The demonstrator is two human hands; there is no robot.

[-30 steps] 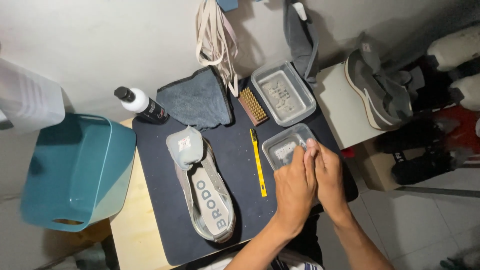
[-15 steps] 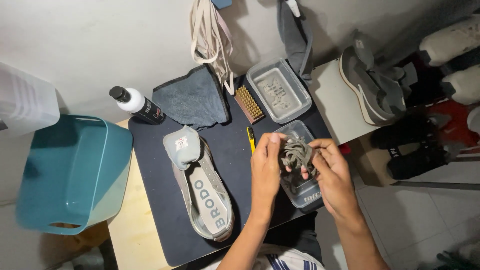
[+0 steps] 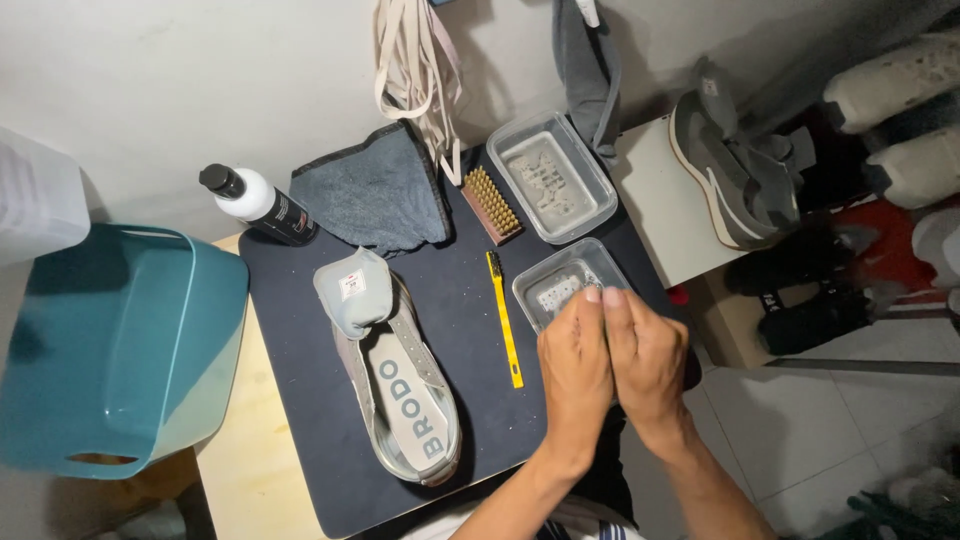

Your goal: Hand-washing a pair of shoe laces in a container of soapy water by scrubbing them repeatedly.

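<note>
A: Risk check, quick. Left hand (image 3: 575, 365) and right hand (image 3: 648, 360) are pressed together, palms facing, fingertips up, just over the near clear tub (image 3: 570, 283). Can't tell what's between the palms; nothing shows.

B: So what goes wrong?

A: My guess: if whatever's squeezed in there is wet, it drips onto the dark mat (image 3: 300, 290) or the sneaker (image 3: 400, 390) w/ its tongue flipped back. An elbow swing could also nudge the tub off the mat's right edge; it sits close to it.

B: Yellow brush (image 3: 503, 320)?

A: Just left of the hands, lying flat. Could get knocked.

B: Counts?

A: 2 clear tubs, the far one (image 3: 555, 175) holding cloudy stuff. 1 sneaker on the mat. 1 yellow brush, 1 wooden brush (image 3: 491, 205). 1 bottle (image 3: 260, 205), 1 grey cloth (image 3: 375, 190), 1 teal basin (image 3: 110, 350).
</note>
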